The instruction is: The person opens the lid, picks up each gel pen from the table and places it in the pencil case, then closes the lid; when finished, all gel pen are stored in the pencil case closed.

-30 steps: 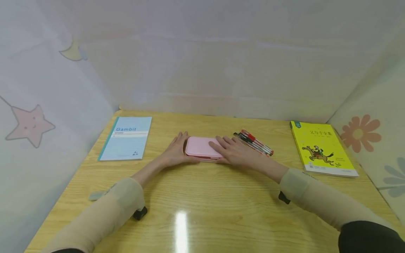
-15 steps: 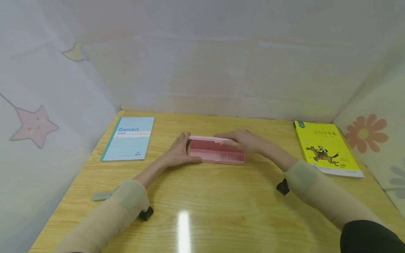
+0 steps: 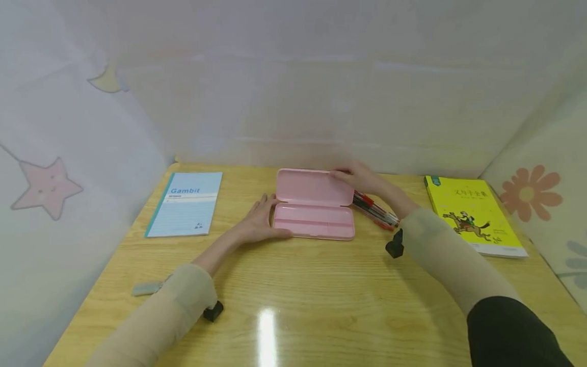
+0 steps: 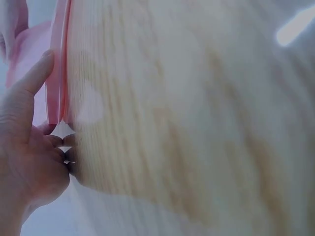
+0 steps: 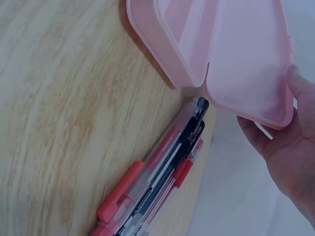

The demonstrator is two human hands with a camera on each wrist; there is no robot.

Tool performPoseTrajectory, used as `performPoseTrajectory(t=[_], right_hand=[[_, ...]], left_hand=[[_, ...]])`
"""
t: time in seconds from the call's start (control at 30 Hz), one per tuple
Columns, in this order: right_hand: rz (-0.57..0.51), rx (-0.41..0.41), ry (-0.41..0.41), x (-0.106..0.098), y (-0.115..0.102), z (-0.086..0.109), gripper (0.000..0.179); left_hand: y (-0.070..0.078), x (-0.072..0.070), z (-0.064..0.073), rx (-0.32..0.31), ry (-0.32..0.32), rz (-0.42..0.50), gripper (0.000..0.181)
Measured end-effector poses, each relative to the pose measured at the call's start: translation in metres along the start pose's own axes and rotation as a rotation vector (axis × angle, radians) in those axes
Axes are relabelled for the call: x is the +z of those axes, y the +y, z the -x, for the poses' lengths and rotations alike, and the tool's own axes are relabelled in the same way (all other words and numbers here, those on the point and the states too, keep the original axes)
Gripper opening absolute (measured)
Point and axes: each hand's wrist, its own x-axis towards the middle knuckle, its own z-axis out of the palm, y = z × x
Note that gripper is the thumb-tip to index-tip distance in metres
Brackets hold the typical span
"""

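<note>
A pink pencil case [image 3: 293, 227] lies unfolded on the wooden table, its inside divided into compartments with no pens in them. Its lid [image 3: 302, 186] is swung back toward the wall. My left hand [image 3: 257, 224] holds the left end of the base; in the left wrist view the thumb presses the case's front wall [image 4: 55, 93]. At the lid's far right corner, my right hand [image 3: 359, 178] pinches the rim, as the right wrist view shows with thumb and fingers on either side. Several red and black pens [image 3: 377, 211] lie just right of the case, under the right forearm.
On the left of the table lies a light blue notebook [image 3: 185, 206]. A yellow book [image 3: 472, 214] lies at the right. A small grey-green flat object [image 3: 147, 288] sits by the left sleeve. Printed cloth walls [image 3: 293, 112] border the table.
The pencil case's lid has gone from lying over the base to being folded back, moved by my right hand. My left hand has kept its place at the left end.
</note>
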Motion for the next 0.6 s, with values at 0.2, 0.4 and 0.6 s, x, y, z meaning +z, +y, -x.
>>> performPoseTrajectory(t=[0.2, 0.4, 0.6], right_hand=[[0.015, 0.013, 0.047, -0.003, 0.015, -0.004, 0.03], [0.03, -0.007, 0.048, -0.006, 0.029, 0.0, 0.031], [0.026, 0.045, 0.042, -0.013, 0.028, 0.012, 0.035]], left_hand=[[0.004, -0.003, -0.001, -0.002, -0.006, -0.021, 0.102], [0.011, -0.002, -0.003, -0.003, -0.03, -0.048, 0.104], [0.016, -0.004, -0.005, -0.021, -0.054, -0.069, 0.105]])
